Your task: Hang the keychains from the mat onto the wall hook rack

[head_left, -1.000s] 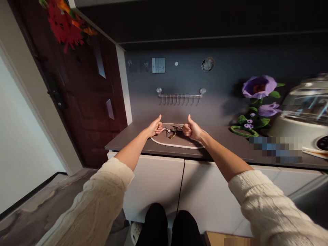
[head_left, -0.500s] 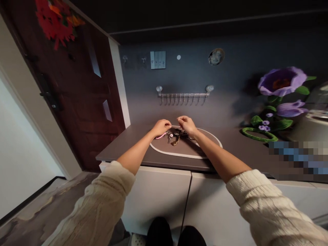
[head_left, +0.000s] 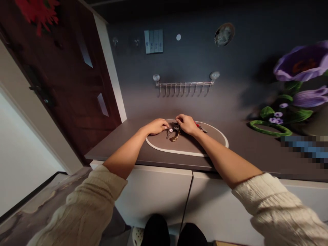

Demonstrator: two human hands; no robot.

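Observation:
On an oval mat (head_left: 205, 145) with a white border lies a cluster of keys (head_left: 168, 134), with a small round white charm (head_left: 171, 130) and a golden-brown fob (head_left: 175, 138). My left hand (head_left: 156, 126) reaches in from the left, its fingers closed at the edge of the keys by the charm. Just above the dark middle of the cluster, my right hand (head_left: 187, 123) is closed in a pinch; what its fingertips hold, if anything, is too small to make out. Behind the right hand, a red item (head_left: 197, 125) and a slim dark piece (head_left: 203, 130) show on the mat.
A clear rail with several hooks (head_left: 185, 84) is fixed to the dark wall behind. Purple fabric flowers (head_left: 302, 65) and a green ring (head_left: 269, 128) stand on the right of the counter (head_left: 246, 157). White cabinet doors (head_left: 156, 191) are below; a dark red door (head_left: 71, 85) is at left.
My left hand has lowered towards the keys and now covers the pink strap. The right hand stays in a pinch over the cluster. The view has tilted down and come nearer.

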